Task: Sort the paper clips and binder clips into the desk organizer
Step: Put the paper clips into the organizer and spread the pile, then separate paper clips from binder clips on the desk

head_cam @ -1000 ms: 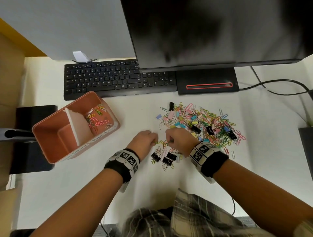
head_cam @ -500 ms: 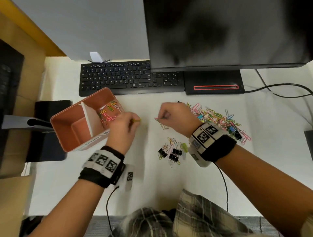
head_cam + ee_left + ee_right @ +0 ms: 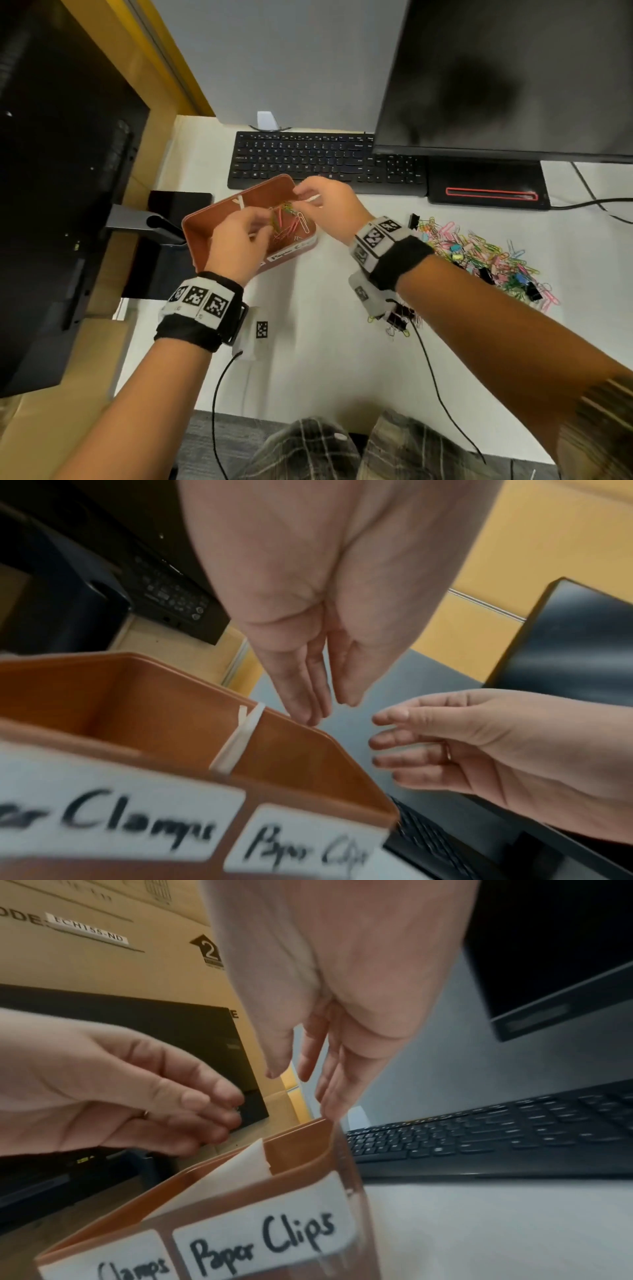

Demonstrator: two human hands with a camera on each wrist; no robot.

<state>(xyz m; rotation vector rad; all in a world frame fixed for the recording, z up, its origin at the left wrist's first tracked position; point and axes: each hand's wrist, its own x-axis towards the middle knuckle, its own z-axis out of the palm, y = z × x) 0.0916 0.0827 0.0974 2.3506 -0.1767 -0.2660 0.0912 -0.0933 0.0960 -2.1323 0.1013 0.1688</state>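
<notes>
The orange desk organizer (image 3: 202, 236) stands left of centre, split by a white divider (image 3: 239, 204). Its right compartment, labelled "Paper Clips" (image 3: 263, 1240), holds several coloured paper clips (image 3: 286, 224). Both hands hover over that compartment. My left hand (image 3: 262, 222) has its fingers pointing down, thumb and fingertips slightly apart, and I see nothing between them in the left wrist view (image 3: 329, 710). My right hand (image 3: 303, 197) is just above the far rim, fingers straight and spread (image 3: 298, 1085), also holding nothing. The main pile of clips (image 3: 479, 253) lies on the desk to the right.
A black keyboard (image 3: 325, 161) lies right behind the organizer, under the monitor (image 3: 513, 78) and its base (image 3: 486, 185). A second dark screen (image 3: 51, 171) and its stand (image 3: 164, 233) crowd the left side. A few black binder clips (image 3: 397, 318) sit under my right wrist.
Both hands have moved left from the clip pile to above the organizer's right compartment. The clips pinched earlier are no longer in the fingers, which have opened.
</notes>
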